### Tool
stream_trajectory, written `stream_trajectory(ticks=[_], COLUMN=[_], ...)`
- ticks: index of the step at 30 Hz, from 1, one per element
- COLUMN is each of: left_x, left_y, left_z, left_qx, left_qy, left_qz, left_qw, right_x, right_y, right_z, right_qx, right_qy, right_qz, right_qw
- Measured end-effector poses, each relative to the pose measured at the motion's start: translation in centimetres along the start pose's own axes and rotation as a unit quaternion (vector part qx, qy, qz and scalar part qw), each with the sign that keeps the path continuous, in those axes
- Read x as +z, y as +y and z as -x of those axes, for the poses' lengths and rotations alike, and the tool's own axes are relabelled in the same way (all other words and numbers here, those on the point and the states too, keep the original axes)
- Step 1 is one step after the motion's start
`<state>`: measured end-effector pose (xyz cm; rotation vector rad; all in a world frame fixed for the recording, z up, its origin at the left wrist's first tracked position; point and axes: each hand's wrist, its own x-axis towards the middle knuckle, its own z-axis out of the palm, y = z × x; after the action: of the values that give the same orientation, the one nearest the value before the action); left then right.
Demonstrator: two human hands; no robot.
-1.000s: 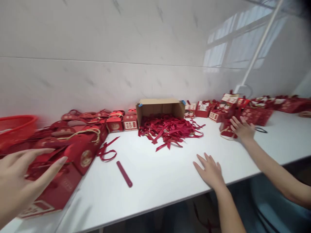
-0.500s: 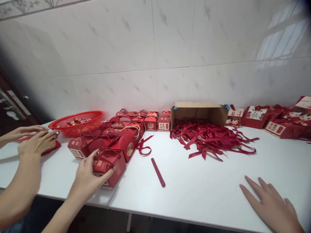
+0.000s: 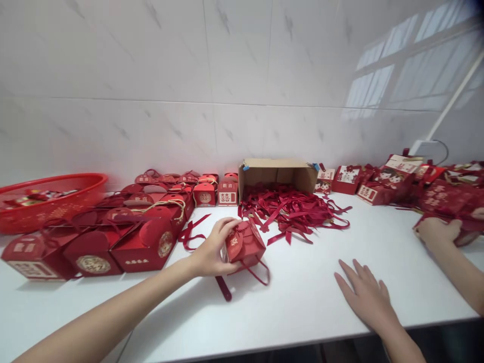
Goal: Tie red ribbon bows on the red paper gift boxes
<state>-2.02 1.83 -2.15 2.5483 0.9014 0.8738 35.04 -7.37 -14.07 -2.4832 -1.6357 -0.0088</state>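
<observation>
My left hand [image 3: 216,249] grips a small red gift box [image 3: 250,247] by its side, tilted and held just over the white table. A thin red cord loop hangs from the box on its right. Partly under it lies a narrow dark red strip [image 3: 224,290]. My right hand [image 3: 365,292] rests palm down on the table with its fingers spread, holding nothing. A heap of dark red ribbons [image 3: 287,209] spills toward me from a cardboard box [image 3: 278,164] lying on its side.
Rows of red gift boxes [image 3: 139,247] stand at the left, beside a red plastic basket [image 3: 86,189] of small wrapped pieces. One loose red ribbon [image 3: 189,232] lies near them. On the right, another person's hand [image 3: 438,233] touches red boxes [image 3: 449,199] piled by the wall.
My left hand has brought the gift box from the front of the row rightward, above the strip. The view has swung right; the co-worker's hands at left are gone, and a hand shows at right.
</observation>
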Motion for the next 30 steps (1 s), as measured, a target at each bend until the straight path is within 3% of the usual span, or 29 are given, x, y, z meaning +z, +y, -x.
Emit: stream_trajectory(ticks=[1, 3, 5, 6, 9, 12, 15, 17, 19, 21, 24, 25, 26, 30], left_x=[0.8, 2.1, 3.1, 3.5, 4.2, 4.4, 4.1, 3.9, 3.7, 3.6, 3.7, 3.8, 3.9, 3.9], left_y=[-1.3, -3.3, -4.8, -5.3, -6.1, -6.4, -6.2, -6.0, -5.9, -6.0, -6.4, -6.5, -6.7, -6.9], left_z=[-0.2, 0.0, 0.5, 0.7, 1.3, 1.3, 0.9, 0.5, 0.2, -0.2, -0.6, -0.7, -0.8, -0.9], left_qx=[0.02, 0.036, 0.032, 0.029, 0.008, -0.025, -0.097, -0.147, -0.184, -0.219, -0.285, -0.302, -0.315, -0.336], left_qy=[-0.019, 0.015, 0.069, 0.083, 0.091, 0.126, 0.186, 0.224, 0.237, 0.229, 0.218, 0.219, 0.222, 0.238], left_qz=[0.01, 0.032, 0.061, 0.087, 0.177, 0.264, 0.303, 0.297, 0.303, 0.318, 0.313, 0.311, 0.312, 0.316], left_qw=[1.0, 0.999, 0.995, 0.992, 0.98, 0.956, 0.93, 0.917, 0.905, 0.893, 0.88, 0.874, 0.868, 0.855], right_x=[-0.2, -1.3, -3.7, -5.4, -12.5, -19.7, -23.5, -23.5, -22.0, -19.6, -15.5, -14.1, -12.6, -7.8], right_y=[0.0, -0.2, -0.8, -1.3, -3.9, -7.3, -10.6, -12.6, -14.5, -16.2, -18.6, -19.3, -19.9, -21.5], right_z=[-0.1, -0.7, -2.0, -2.7, -4.7, -4.9, -4.0, -4.1, -5.7, -8.5, -13.4, -14.7, -15.7, -17.3], right_qx=[-0.005, -0.02, -0.053, -0.073, -0.199, -0.249, -0.247, -0.272, -0.307, -0.337, -0.315, -0.31, -0.318, -0.314], right_qy=[-0.014, -0.067, -0.109, -0.096, 0.02, 0.144, 0.246, 0.246, 0.186, 0.101, 0.079, 0.035, -0.046, -0.191], right_qz=[0.01, 0.028, 0.034, 0.027, -0.073, -0.224, -0.359, -0.415, -0.426, -0.39, -0.303, -0.238, -0.166, -0.1], right_qw=[1.0, 0.997, 0.992, 0.992, 0.977, 0.931, 0.866, 0.833, 0.83, 0.851, 0.896, 0.92, 0.932, 0.924])
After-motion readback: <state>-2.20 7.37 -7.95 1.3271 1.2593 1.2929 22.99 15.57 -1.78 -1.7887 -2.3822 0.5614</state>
